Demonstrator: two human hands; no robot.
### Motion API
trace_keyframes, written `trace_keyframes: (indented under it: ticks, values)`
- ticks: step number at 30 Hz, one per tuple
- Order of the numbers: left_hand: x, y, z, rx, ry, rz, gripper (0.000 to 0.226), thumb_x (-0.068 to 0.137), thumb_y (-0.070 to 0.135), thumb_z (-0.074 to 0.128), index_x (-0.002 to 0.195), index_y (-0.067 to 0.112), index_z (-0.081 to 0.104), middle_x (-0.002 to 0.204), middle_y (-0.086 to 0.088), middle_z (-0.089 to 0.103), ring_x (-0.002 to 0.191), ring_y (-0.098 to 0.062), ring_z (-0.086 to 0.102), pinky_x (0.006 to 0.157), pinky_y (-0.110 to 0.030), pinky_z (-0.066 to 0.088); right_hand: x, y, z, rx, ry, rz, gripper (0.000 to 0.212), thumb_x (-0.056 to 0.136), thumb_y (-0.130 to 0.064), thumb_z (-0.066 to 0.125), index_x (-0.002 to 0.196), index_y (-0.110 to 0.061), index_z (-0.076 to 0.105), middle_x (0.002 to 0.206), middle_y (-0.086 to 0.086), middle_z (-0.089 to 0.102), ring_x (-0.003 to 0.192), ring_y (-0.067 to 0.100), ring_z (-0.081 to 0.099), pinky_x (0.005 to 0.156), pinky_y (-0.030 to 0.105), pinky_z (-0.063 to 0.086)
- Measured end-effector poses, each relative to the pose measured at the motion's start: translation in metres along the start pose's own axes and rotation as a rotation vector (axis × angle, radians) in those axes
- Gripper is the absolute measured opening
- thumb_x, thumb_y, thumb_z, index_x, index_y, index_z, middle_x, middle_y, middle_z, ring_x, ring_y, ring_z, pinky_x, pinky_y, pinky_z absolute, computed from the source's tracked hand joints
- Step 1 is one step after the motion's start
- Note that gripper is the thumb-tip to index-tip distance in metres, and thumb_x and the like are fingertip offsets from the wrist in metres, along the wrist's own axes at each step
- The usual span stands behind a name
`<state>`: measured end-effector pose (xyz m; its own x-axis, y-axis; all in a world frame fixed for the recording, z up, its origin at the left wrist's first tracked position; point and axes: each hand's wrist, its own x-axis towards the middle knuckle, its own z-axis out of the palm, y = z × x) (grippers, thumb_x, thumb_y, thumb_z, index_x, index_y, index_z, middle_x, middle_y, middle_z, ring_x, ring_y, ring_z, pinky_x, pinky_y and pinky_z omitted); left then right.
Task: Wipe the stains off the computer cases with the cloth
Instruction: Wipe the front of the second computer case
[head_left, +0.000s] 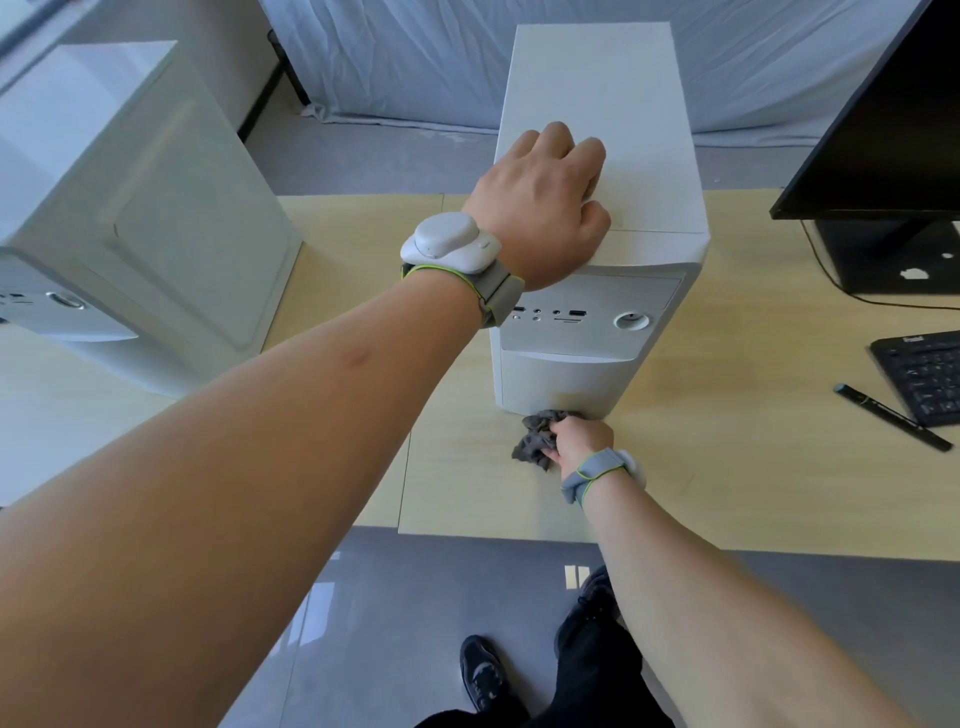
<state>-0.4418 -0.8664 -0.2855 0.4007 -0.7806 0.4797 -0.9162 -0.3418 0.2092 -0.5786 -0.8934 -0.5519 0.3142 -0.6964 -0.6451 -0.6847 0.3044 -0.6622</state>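
Note:
A white computer case (644, 156) stands upright in the middle of the wooden desk, its front panel facing me. My left hand (545, 202) rests on the front left of its top, fingers curled down onto the surface. My right hand (579, 441) grips a crumpled grey cloth (535, 439) on the desk at the foot of the case's front panel, the cloth touching the bottom edge. A second white computer case (150, 208) stands at the left of the desk, apart from both hands.
A black monitor (888, 104) stands at the right, with a black keyboard (922, 382) and a black pen (891, 415) in front of it. The desk (727, 467) ends close to me; below it are the grey floor and my shoes.

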Motion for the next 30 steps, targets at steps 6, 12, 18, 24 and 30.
trace_keyframes:
  ticks: [6, 12, 18, 24, 30]
  values:
    - [0.001, 0.001, -0.001, -0.002, -0.014, 0.011, 0.018, 0.085, 0.026, 0.042, 0.095, 0.016, 0.054, 0.101, -0.002, 0.052, 0.094, -0.023, 0.046, 0.068, -0.030, 0.036, -0.034, -0.022, -0.014, 0.656, 0.053, 0.078, 0.010, 0.073, -0.004, 0.074, 0.075, 0.001, 0.065, 0.084, 0.026, 0.068, 0.067, 0.025, 0.061, 0.060, 0.035, 0.055]
    - [0.001, 0.002, -0.001, -0.004, -0.010, 0.002, 0.020, 0.085, 0.027, 0.040, 0.094, 0.016, 0.054, 0.101, -0.003, 0.053, 0.095, -0.023, 0.047, 0.066, -0.031, 0.038, -0.078, -0.053, -0.042, 0.834, -0.033, -0.139, 0.011, 0.086, 0.009, 0.063, 0.080, 0.001, 0.068, 0.071, 0.012, 0.067, 0.061, 0.023, 0.066, 0.060, 0.036, 0.061]
    - [0.001, 0.001, 0.000, -0.050, 0.019, -0.025, 0.021, 0.083, 0.028, 0.043, 0.092, 0.016, 0.058, 0.099, -0.001, 0.055, 0.092, -0.023, 0.049, 0.068, -0.033, 0.046, -0.070, -0.035, -0.052, 0.629, -0.024, -0.021, 0.008, 0.084, -0.002, 0.058, 0.080, -0.005, 0.065, 0.071, 0.011, 0.061, 0.057, 0.025, 0.058, 0.053, 0.031, 0.053]
    - [0.001, 0.000, 0.002, -0.049, 0.032, -0.021, 0.023, 0.082, 0.029, 0.044, 0.095, 0.015, 0.057, 0.100, -0.001, 0.055, 0.093, -0.023, 0.049, 0.068, -0.032, 0.042, -0.026, 0.009, -0.024, 0.548, -0.019, 0.245, 0.003, 0.093, 0.003, 0.061, 0.091, 0.003, 0.059, 0.107, 0.019, 0.063, 0.078, 0.028, 0.063, 0.078, 0.043, 0.061]
    - [0.001, -0.001, 0.002, -0.067, 0.017, -0.019, 0.022, 0.081, 0.028, 0.042, 0.093, 0.015, 0.056, 0.098, -0.001, 0.054, 0.092, -0.023, 0.048, 0.069, -0.033, 0.045, -0.005, 0.000, -0.016, 0.619, -0.082, 0.191, 0.025, 0.089, 0.000, 0.057, 0.111, -0.009, 0.050, 0.090, 0.011, 0.058, 0.079, 0.028, 0.064, 0.089, 0.048, 0.060]
